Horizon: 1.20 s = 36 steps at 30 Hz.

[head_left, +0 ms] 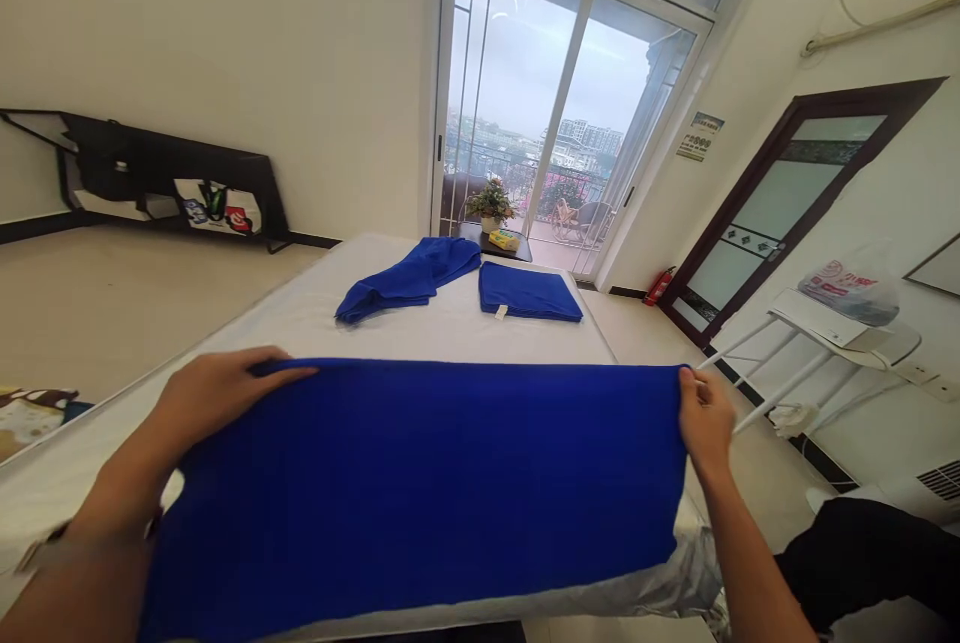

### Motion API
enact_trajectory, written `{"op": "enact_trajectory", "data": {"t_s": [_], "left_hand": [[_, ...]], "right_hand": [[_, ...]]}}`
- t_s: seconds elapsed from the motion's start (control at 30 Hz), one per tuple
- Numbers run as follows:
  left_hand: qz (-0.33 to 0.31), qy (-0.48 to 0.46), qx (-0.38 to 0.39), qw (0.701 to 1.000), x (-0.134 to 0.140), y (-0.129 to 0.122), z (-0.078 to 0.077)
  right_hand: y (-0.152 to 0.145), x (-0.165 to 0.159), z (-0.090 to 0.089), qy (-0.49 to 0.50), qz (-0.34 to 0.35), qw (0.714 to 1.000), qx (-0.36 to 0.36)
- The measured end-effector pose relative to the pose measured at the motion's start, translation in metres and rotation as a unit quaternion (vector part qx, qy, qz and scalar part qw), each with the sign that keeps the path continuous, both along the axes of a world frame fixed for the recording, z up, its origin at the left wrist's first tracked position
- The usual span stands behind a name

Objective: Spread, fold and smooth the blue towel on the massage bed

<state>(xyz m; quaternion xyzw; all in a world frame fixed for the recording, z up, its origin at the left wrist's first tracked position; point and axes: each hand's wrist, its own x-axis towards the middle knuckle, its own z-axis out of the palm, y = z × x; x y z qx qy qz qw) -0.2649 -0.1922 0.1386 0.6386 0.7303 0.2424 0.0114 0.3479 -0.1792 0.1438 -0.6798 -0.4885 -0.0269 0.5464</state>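
A blue cloth [450, 483], perhaps a towel, is stretched wide between my two hands, its top edge nearly straight. My left hand [217, 388] grips the upper left edge, thumb on the near side and fingers behind. The upper right corner is pinched by my right hand [703, 413], fingers curled. Beyond it, on the white-covered bed [405, 338], lies a flat folded stack of blue cloth [529, 290] with a small white tag. Left of that stack is a loose, crumpled blue cloth [412, 275].
A small dark table [517, 245] at the bed's far end bears a flower pot [491, 208] and a yellow tissue pack [504, 240]. On the right stands a white chair [832, 333] with a plastic bag [851, 285]. A black rack [172, 168] is by the left wall.
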Motion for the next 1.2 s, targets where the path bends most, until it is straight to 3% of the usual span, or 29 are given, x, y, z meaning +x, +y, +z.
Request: {"op": "enact_trajectory", "data": {"t_s": [0.07,0.17,0.33,0.5,0.73,0.87,1.0,1.1,1.2], "left_hand": [[-0.056,0.033,-0.054,0.996,-0.002,0.033,0.002],[-0.157,0.070,-0.072,0.982,-0.007,0.084,-0.013],[-0.159,0.129,-0.068,0.976,-0.014,0.153,-0.058],[-0.162,0.123,-0.068,0.977,-0.017,0.180,-0.086],[-0.150,0.070,-0.076,0.983,-0.045,0.193,-0.100],[-0.177,0.032,-0.105,0.978,-0.061,0.184,-0.089],[-0.195,0.025,-0.086,0.977,-0.055,0.159,-0.059],[-0.157,0.034,-0.055,0.986,-0.047,0.139,-0.029],[-0.115,0.049,-0.006,0.992,-0.047,0.117,0.006]], "right_hand": [[0.028,-0.004,-0.022,-0.005,0.015,0.998,-0.062],[0.065,-0.012,-0.052,-0.039,0.034,0.984,-0.172],[0.105,-0.028,-0.082,-0.116,0.006,0.933,-0.342],[0.131,-0.034,-0.091,-0.204,-0.029,0.889,-0.410],[0.152,-0.035,-0.099,-0.257,-0.047,0.879,-0.399],[0.151,-0.035,-0.100,-0.244,-0.049,0.883,-0.399],[0.145,-0.031,-0.092,-0.212,-0.015,0.900,-0.382],[0.134,-0.019,-0.075,-0.218,0.024,0.935,-0.278],[0.112,0.002,-0.043,-0.219,0.059,0.964,-0.137]]}}
